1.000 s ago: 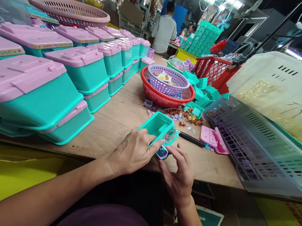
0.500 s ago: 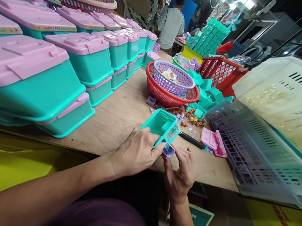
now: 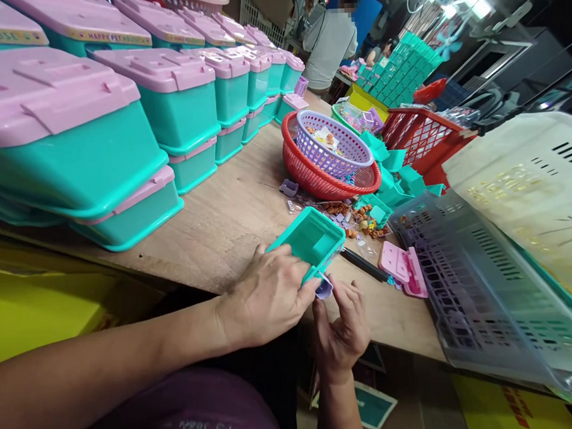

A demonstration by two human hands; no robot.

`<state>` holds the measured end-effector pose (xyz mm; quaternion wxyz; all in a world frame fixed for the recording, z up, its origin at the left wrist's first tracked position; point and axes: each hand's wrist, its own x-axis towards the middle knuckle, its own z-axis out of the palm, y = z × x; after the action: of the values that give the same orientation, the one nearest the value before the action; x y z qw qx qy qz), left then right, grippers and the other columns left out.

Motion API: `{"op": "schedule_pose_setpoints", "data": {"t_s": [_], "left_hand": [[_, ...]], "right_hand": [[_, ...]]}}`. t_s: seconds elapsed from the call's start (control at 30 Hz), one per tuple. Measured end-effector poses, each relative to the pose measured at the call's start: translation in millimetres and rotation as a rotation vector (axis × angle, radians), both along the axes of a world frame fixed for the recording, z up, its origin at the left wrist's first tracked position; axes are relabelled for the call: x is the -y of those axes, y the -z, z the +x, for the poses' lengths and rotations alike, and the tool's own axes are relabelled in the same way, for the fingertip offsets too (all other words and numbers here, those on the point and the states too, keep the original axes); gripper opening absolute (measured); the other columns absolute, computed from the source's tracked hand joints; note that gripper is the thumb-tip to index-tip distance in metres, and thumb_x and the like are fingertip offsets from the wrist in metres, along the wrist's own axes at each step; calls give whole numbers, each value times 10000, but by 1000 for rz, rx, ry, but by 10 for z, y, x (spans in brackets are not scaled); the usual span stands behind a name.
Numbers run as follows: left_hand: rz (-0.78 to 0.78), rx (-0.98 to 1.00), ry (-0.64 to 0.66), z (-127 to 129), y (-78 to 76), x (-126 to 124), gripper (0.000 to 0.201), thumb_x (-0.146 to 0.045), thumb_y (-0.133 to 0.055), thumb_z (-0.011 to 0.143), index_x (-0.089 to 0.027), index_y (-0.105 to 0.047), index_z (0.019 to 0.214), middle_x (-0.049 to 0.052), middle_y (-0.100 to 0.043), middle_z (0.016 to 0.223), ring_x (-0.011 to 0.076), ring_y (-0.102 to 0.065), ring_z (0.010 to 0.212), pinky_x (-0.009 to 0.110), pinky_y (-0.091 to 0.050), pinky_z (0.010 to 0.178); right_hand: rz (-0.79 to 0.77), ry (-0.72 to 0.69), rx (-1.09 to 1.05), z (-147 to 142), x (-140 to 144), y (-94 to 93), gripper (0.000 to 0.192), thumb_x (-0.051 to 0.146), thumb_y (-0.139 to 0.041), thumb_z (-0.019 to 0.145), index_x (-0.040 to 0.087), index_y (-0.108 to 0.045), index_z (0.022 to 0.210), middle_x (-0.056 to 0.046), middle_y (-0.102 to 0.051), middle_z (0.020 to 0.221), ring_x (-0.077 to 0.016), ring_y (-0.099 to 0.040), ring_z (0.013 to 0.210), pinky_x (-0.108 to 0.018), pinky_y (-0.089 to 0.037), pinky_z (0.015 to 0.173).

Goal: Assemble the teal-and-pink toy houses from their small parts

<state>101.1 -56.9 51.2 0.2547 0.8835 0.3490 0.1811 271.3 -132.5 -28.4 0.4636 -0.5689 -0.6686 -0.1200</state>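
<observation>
My left hand (image 3: 270, 291) grips the near wall of a small teal plastic box (image 3: 318, 235), whose open top faces up. At the box's near right corner is a small purple plastic piece (image 3: 324, 289), touching or very close to the box wall. My right hand (image 3: 340, 319) pinches this piece between thumb and fingers from the right. The left thumb reaches to the same corner. How the piece meets the box is partly hidden by my fingers. A black pen-like tool (image 3: 364, 265) lies just right of the box, beside a pink lid (image 3: 402, 266).
Stacked teal boxes with pink lids (image 3: 166, 74) line the left side. A purple basket (image 3: 333, 155) sits in a red basket (image 3: 308, 175) ahead, near loose small parts (image 3: 362, 219) and teal pieces (image 3: 408, 181). A clear crate (image 3: 479, 294) stands right. A person (image 3: 330, 45) is in the background.
The teal box has tilted slightly and shifted a little to the right with my left hand. The purple piece has turned at the box corner, still in my right fingers. The view has shifted slightly.
</observation>
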Motion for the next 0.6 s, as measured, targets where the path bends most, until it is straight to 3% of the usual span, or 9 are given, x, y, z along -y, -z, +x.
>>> {"op": "schedule_pose_setpoints", "data": {"t_s": [0.27,0.6], "left_hand": [[-23,-5,-59,60,-40,14,354,-353,-432,967,-171,-663,770,77,-682,807,240,-602,904,416,-393,850],[-29,-105,-29,90,-115,-11,322,-338,-462,951,-163,-680,791,93,-710,849,262,-609,945,424,-395,854]], "right_hand": [[94,21,-6,-17,-8,104,421,136,-682,825,216,-621,1233,-84,-729,1056,-228,-676,925,-592,-460,987],[44,-6,-17,15,-3,73,400,138,-672,834,221,-629,1223,-66,-699,992,-211,-651,920,-569,-461,987]]}}
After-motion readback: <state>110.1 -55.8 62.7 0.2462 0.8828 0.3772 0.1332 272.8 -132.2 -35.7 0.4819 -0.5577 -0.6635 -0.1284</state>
